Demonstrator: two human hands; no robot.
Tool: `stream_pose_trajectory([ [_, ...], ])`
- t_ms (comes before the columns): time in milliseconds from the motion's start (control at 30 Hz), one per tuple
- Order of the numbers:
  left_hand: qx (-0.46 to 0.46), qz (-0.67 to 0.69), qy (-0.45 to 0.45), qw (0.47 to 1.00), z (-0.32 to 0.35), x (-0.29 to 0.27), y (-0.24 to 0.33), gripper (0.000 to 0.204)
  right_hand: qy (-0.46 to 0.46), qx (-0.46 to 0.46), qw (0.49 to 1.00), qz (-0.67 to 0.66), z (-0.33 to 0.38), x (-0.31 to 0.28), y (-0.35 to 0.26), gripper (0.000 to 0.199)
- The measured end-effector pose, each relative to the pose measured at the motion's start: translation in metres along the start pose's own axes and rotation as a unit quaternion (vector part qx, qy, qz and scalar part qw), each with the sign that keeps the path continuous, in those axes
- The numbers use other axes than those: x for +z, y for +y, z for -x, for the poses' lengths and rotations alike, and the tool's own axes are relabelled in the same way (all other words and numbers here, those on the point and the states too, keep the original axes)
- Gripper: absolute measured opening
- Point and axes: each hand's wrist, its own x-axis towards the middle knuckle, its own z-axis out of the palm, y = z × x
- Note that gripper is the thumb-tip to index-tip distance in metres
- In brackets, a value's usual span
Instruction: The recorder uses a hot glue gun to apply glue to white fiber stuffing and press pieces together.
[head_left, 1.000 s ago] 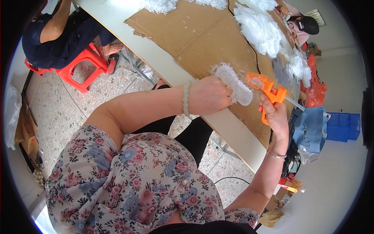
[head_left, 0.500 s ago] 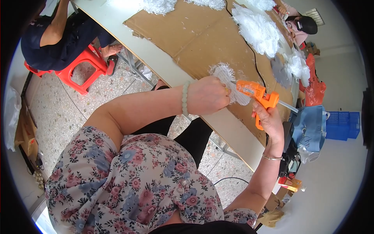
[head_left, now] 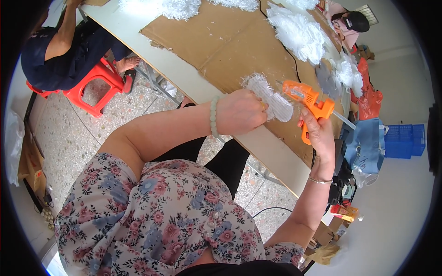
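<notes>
Evidently the right hand [head_left: 321, 135] is wrapped round the orange glue gun [head_left: 309, 99], its nozzle towards the white pad [head_left: 276, 105] over the cardboard [head_left: 221, 46]. Curled at the pad's near edge, the left hand [head_left: 241, 112] hides its fingertips, so its grip cannot be told. The left forearm reaches across, knuckles up; the right one slants upward.
</notes>
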Motion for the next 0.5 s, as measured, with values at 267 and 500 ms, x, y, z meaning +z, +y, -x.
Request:
stream_pose_trajectory([
  [267,-0.006,-0.008,-0.014,1.000,-0.002,-0.001,0.001,0.011,-0.010,0.042,0.998,0.048,0.013,-0.006,0.012,0.034],
  [500,-0.001,-0.003,-0.009,1.000,-0.001,0.000,0.000,0.010,0.022,0.056,0.998,0.033,0.013,-0.022,0.023,0.038],
])
